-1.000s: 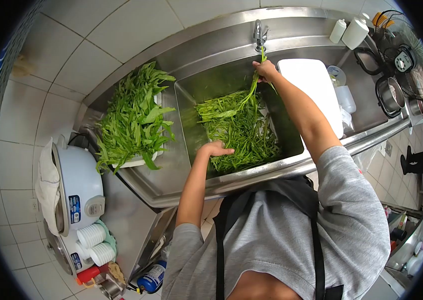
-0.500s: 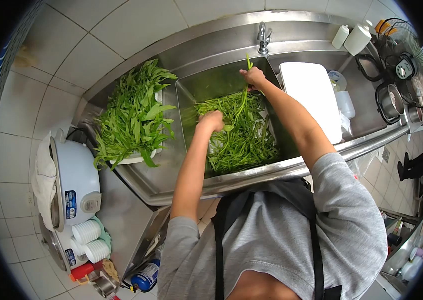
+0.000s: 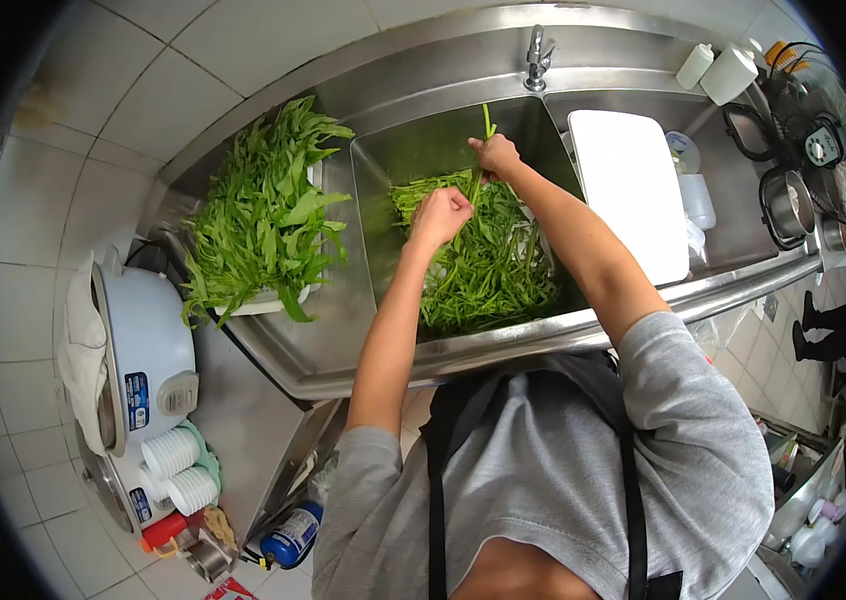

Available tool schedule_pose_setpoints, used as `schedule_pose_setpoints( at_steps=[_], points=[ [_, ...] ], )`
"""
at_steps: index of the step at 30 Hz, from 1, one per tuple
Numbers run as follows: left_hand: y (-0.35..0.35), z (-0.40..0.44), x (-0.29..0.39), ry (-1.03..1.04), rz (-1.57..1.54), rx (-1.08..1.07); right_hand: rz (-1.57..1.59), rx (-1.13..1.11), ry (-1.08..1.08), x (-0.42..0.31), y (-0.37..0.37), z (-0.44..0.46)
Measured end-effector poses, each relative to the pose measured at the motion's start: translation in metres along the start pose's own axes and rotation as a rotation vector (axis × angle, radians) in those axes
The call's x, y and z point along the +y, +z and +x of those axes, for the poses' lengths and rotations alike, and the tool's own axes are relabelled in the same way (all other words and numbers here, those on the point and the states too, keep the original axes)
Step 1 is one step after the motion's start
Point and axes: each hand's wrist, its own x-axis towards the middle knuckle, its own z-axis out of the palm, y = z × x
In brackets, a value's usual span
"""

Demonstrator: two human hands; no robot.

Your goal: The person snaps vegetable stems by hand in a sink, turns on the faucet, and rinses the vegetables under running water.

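Long green stem points away from us, gripped by our right hand; our left hand pinches nearer, on what we can't tell.

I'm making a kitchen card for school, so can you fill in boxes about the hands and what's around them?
right hand: gripping green stems, ends poking up
left hand: fingers curled beside those stems; grip unclear
sink basin: loose greens below the hands
left of basin: leafy heap in white container
right: flat white panel
behind: faucet
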Motion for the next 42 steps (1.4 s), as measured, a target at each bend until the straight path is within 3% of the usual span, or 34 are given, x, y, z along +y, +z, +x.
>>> schedule_pose_setpoints(
  at_steps=[5,7,11,12,18,19,21,22,23,24,25,29,31,34,37,42],
  points=[
    [0.012,0.0,-0.017,-0.059,0.071,0.06,0.221,-0.004,0.019,0.012,0.021,-0.001],
    [0.026,-0.009,-0.028,-0.123,0.097,0.11,0.454,-0.072,-0.013,0.037,0.036,-0.006],
    [0.055,-0.029,-0.069,-0.336,0.088,0.237,0.717,-0.179,0.186,0.106,0.065,-0.016],
    [0.06,-0.032,-0.08,-0.359,0.067,0.229,0.747,-0.074,0.294,0.118,0.071,-0.018],
    [0.066,-0.032,-0.119,-0.482,-0.1,0.293,0.63,0.149,0.405,0.159,0.109,-0.023],
    [0.057,-0.031,-0.116,-0.538,-0.097,0.301,0.614,0.24,0.509,0.184,0.117,-0.009],
    [0.048,-0.032,-0.128,-0.537,-0.15,0.306,0.324,0.163,0.551,0.227,0.112,-0.003],
    [0.049,-0.034,-0.137,-0.475,-0.215,0.309,-0.172,-0.051,0.53,0.198,0.089,-0.026],
    [0.053,-0.037,-0.146,-0.414,-0.281,0.305,-0.547,-0.307,0.321,0.217,0.088,-0.022],
    [0.071,-0.039,-0.166,-0.253,-0.272,0.321,-0.847,-0.432,0.319,0.221,0.09,-0.02],
    [0.071,-0.041,-0.161,-0.261,-0.36,0.22,-1.148,-0.553,0.306,0.22,0.095,-0.014],
    [0.064,-0.036,-0.131,-0.393,-0.388,-0.183,-1.109,-0.268,-0.036,0.182,0.129,0.045],
    [0.065,-0.035,-0.125,-0.306,-0.319,-0.172,-1.048,-0.051,-0.458,0.172,0.16,0.08],
    [0.059,-0.037,-0.117,-0.247,-0.268,-0.193,-0.996,-0.169,-0.559,0.138,0.212,0.122],
    [0.06,-0.039,-0.125,-0.231,-0.189,-0.278,-1.067,-0.146,-0.71,0.111,0.249,0.136],
    [0.057,-0.045,-0.122,-0.224,-0.053,-0.308,-1.113,0.046,-0.603,0.122,0.302,0.159]
  ],
)
